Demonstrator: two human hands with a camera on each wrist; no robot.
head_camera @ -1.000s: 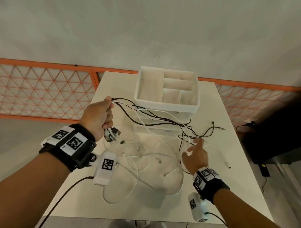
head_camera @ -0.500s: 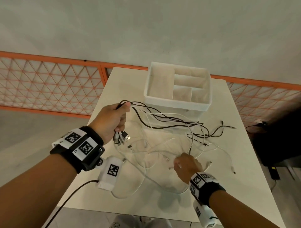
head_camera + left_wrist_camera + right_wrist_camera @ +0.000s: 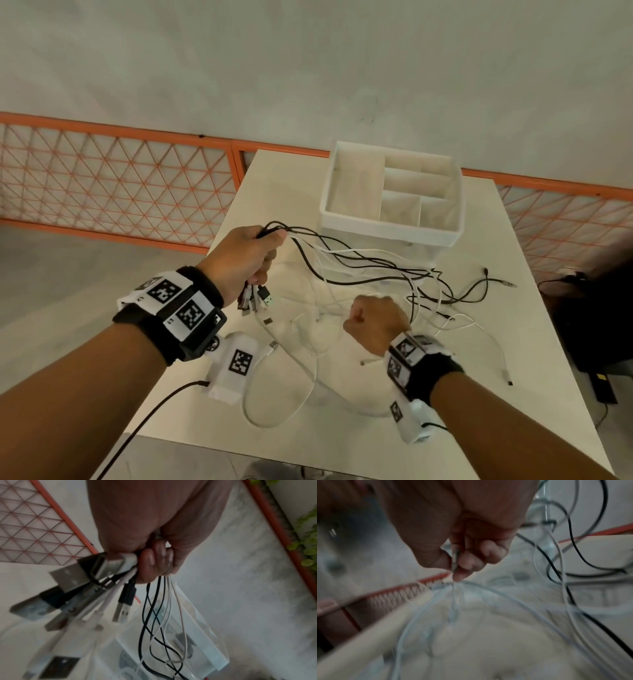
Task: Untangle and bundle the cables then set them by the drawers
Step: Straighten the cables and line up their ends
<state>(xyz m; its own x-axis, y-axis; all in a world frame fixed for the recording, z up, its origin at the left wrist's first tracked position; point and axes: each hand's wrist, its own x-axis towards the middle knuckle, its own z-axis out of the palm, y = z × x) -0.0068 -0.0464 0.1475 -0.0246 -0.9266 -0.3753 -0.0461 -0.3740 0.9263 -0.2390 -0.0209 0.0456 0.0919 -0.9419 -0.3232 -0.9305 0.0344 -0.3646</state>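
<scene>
My left hand (image 3: 251, 258) is raised over the table's left side and grips several black and white cables (image 3: 356, 260) near their ends. Their USB plugs (image 3: 255, 299) hang below the fist, close up as plugs (image 3: 72, 582) in the left wrist view. The cables run right and down into a loose tangle (image 3: 435, 294) on the white table (image 3: 534, 342). My right hand (image 3: 373, 323) is low over the tangle, its fingers (image 3: 467, 561) pinching a thin white cable (image 3: 453, 601). The clear drawers (image 3: 376, 270) with a white tray on top (image 3: 390, 222) stand behind the cables.
Loose white cable loops (image 3: 281, 404) lie near the table's front edge, and plug ends (image 3: 507, 378) lie toward the right edge. An orange mesh railing (image 3: 113, 181) runs behind the table. Dark equipment (image 3: 596, 318) sits on the floor to the right.
My right hand has drawn back left from the black strands and closed on a white cable in the middle. My left hand keeps its hold on the cable ends.
</scene>
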